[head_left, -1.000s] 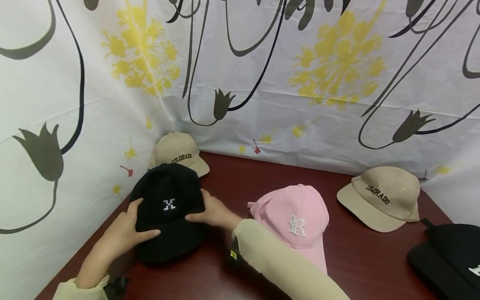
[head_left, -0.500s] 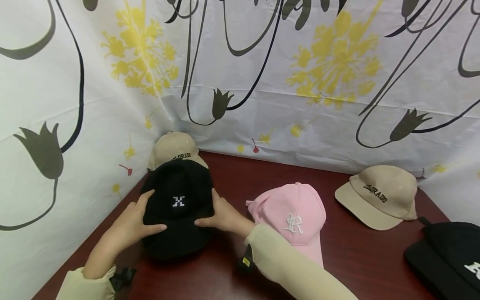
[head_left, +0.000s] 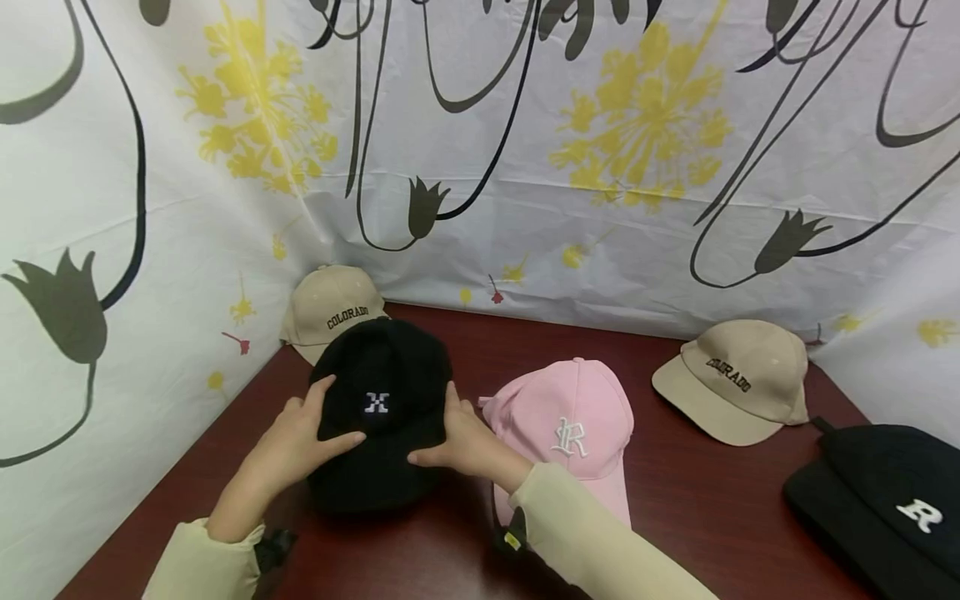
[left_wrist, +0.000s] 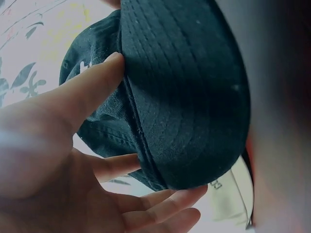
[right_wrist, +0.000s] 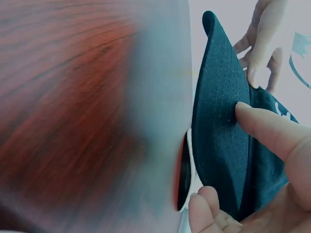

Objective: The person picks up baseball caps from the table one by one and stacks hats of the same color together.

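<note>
Here, the left hand (head_left: 298,440) and right hand (head_left: 471,442) pinch an X-marked black cap (head_left: 384,423) between them (pink cap (head_left: 572,421) right of the grip)

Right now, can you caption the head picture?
Left hand and right hand hold a black cap near a pink cap.

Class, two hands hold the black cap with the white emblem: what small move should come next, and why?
Probably lower the held black cap gently onto the table: the left hand and right hand hold it from both sides, its brim appears raised, and bare table lies in front.
</note>
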`<action>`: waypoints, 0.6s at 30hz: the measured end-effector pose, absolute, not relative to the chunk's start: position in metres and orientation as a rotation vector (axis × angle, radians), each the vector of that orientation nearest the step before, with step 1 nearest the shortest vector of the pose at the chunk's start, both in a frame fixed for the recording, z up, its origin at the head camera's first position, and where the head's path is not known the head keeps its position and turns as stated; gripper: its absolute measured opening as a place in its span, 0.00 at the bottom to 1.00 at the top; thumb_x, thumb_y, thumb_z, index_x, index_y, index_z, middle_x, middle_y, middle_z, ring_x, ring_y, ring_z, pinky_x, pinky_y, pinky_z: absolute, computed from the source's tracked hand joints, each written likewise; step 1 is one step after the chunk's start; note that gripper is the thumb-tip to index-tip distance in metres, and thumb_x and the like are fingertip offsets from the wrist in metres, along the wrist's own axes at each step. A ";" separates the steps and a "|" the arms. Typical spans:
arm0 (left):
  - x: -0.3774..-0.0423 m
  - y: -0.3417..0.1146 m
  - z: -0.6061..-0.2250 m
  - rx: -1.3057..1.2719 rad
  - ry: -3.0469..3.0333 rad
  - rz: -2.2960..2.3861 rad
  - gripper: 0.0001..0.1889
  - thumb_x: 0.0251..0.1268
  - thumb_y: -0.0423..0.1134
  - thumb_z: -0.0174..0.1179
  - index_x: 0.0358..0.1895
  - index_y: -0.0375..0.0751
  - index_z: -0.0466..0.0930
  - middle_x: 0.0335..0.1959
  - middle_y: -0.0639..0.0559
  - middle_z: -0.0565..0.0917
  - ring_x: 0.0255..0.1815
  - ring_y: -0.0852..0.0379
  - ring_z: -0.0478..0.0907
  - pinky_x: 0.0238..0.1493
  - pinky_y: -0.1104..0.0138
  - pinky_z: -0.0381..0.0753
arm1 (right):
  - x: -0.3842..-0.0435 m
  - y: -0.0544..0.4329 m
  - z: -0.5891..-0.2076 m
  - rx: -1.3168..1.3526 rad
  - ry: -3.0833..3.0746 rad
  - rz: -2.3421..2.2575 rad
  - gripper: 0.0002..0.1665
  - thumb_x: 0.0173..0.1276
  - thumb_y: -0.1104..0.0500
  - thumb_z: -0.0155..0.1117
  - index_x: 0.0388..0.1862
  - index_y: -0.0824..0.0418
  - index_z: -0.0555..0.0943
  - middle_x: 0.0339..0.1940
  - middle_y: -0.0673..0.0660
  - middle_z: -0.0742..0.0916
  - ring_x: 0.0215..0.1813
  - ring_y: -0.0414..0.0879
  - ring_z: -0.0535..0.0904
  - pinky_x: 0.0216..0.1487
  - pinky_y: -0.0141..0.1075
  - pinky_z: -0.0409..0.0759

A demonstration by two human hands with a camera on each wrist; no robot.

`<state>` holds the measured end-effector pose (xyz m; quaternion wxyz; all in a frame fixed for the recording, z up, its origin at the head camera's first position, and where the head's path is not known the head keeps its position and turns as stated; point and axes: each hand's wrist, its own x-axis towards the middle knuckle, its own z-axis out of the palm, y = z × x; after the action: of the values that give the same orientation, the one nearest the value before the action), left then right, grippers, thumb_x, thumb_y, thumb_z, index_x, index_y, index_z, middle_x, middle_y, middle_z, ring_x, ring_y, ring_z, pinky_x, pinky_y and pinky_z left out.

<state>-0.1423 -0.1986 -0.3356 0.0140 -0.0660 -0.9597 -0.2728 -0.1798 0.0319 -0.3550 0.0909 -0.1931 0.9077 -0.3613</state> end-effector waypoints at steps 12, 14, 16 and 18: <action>-0.148 -0.182 -0.344 -0.266 -3.017 -0.903 0.47 0.50 0.54 0.66 0.66 0.30 0.51 0.50 0.23 0.67 0.48 0.33 0.71 0.44 0.45 0.70 | -0.162 0.046 -0.368 -0.544 2.731 -0.999 0.65 0.50 0.47 0.73 0.68 0.79 0.42 0.63 0.79 0.60 0.61 0.61 0.65 0.59 0.46 0.65; -0.149 -0.181 -0.346 -0.275 -3.029 -0.918 0.47 0.50 0.54 0.66 0.66 0.30 0.51 0.51 0.22 0.66 0.49 0.32 0.70 0.45 0.45 0.69 | -0.160 0.046 -0.369 -0.539 2.748 -0.963 0.65 0.50 0.48 0.73 0.68 0.79 0.42 0.62 0.78 0.62 0.60 0.61 0.67 0.57 0.46 0.67; -0.149 -0.179 -0.349 -0.281 -3.037 -0.921 0.47 0.50 0.53 0.66 0.66 0.30 0.52 0.52 0.22 0.66 0.50 0.32 0.69 0.46 0.45 0.69 | -0.158 0.047 -0.371 -0.526 2.774 -0.912 0.65 0.50 0.47 0.73 0.67 0.80 0.43 0.61 0.78 0.63 0.59 0.60 0.68 0.56 0.46 0.68; -0.150 -0.177 -0.351 -0.293 -3.043 -0.911 0.47 0.50 0.54 0.66 0.66 0.30 0.52 0.52 0.21 0.66 0.51 0.31 0.69 0.46 0.45 0.69 | -0.156 0.047 -0.371 -0.514 2.814 -0.833 0.64 0.50 0.45 0.72 0.67 0.81 0.45 0.60 0.78 0.64 0.58 0.60 0.70 0.55 0.45 0.69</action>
<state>-0.1503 -0.1770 -0.3514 -0.0244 -0.0918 -0.9537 -0.2855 -0.1563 0.0471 -0.3709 0.0812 -0.1721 0.9414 -0.2785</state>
